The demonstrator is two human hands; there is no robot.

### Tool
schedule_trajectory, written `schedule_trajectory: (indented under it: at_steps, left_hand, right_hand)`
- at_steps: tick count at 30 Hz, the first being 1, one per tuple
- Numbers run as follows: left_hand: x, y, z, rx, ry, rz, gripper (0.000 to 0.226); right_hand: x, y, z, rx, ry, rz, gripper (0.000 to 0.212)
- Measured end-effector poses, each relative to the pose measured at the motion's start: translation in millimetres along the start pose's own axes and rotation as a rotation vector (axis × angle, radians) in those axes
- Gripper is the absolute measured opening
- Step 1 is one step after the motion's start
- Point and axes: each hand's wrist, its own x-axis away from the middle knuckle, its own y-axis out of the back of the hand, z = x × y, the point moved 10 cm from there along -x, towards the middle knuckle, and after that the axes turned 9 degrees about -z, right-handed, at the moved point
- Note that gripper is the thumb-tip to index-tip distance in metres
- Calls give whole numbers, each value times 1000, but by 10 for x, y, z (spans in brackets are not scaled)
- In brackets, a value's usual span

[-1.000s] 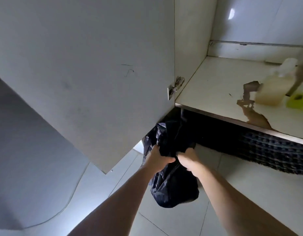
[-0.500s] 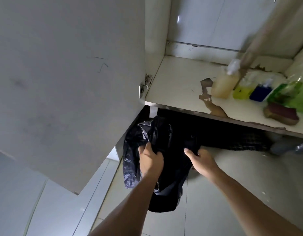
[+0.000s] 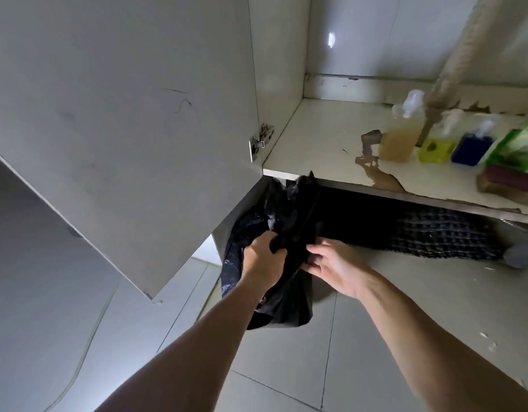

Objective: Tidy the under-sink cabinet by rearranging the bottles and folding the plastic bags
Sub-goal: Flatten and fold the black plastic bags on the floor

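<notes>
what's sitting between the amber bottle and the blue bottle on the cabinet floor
A yellow bottle stands between the amber bottle and the blue bottle, seen in the head view.

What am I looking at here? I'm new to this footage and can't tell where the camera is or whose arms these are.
The camera sits on a person's head, looking forward and down, so the two bare arms are their own. The left hand grips a crumpled black plastic bag hanging in front of the open under-sink cabinet; the right hand touches it with spread fingers. The cabinet door stands open on the left. On the cabinet floor stand an amber bottle, a yellow bottle, a blue bottle and a green packet.
</notes>
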Motion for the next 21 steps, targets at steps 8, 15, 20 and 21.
schedule_trajectory:
  at_steps: [8,15,20,21]
  left_hand:
    - [202,150,-271,-314,-325,-228,56]
    - [226,-364,-94,-569,-428,60,52]
    - [187,-457,256,-830,-305,165,27]
    - [169,-440,288,-818,-275,146,26]
  right_hand:
    - [119,-191,536,1008,494,-270,46]
    - [83,261,756,725,473,-282,58]
    - [356,424,1179,550,576,-279,43]
    - [449,472,1303,514,605,-302,43]
